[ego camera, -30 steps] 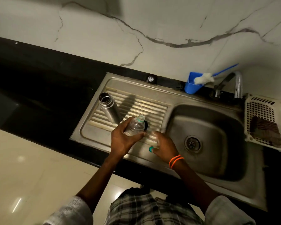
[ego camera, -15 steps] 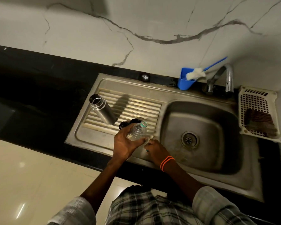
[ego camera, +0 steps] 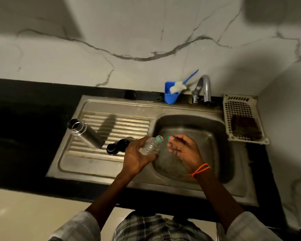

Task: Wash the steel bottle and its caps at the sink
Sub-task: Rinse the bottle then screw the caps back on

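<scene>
Left grip (ego camera: 139, 153) wraps the small clear bottle (ego camera: 150, 146), right grip (ego camera: 182, 148) pinches its green cap (ego camera: 168, 137) over the basin (ego camera: 215, 129); better to steady the neck before recapping, while the steel bottle (ego camera: 86, 133) and black caps (ego camera: 118, 146) wait at nine o'clock.

Brushed steel bottle (ego camera: 87, 133); clear crinkled plastic bottle (ego camera: 150, 146); dull steel sink (ego camera: 189, 122).

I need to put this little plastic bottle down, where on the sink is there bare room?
The drainboard is bare along its near flat strip, in front of the steel bottle and the two black caps, and across the back ridges toward the blue cup. The basin holds nothing under the right hand. Crowded: around the caps, beside the left hand.
</scene>
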